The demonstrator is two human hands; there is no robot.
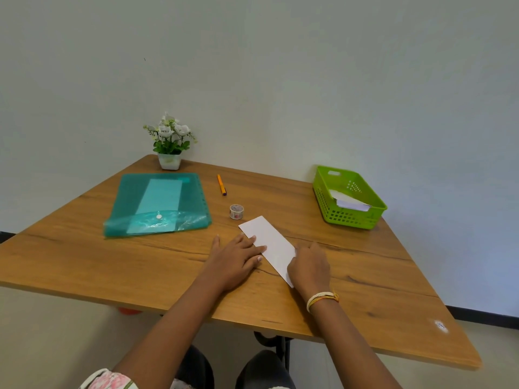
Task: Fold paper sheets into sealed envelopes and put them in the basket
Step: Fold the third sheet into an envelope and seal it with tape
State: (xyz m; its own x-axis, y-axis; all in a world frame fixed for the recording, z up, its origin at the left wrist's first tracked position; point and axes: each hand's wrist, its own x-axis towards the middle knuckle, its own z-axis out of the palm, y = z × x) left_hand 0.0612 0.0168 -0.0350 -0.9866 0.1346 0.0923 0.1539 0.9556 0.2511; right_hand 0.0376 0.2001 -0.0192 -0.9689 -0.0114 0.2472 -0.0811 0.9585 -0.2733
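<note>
A white paper sheet, folded into a long narrow strip, lies slanted on the wooden table. My left hand lies flat with straight fingers pressing the strip's left edge. My right hand covers the strip's near end; its fingertips are hidden, so its hold on the paper cannot be made out. A green plastic basket stands at the far right with white folded paper inside it. A small roll of patterned tape sits just beyond the strip.
A teal translucent snap folder with paper inside lies at the left. An orange pen rests behind the tape. A small potted plant stands at the back against the wall. My knees show below the table's near edge.
</note>
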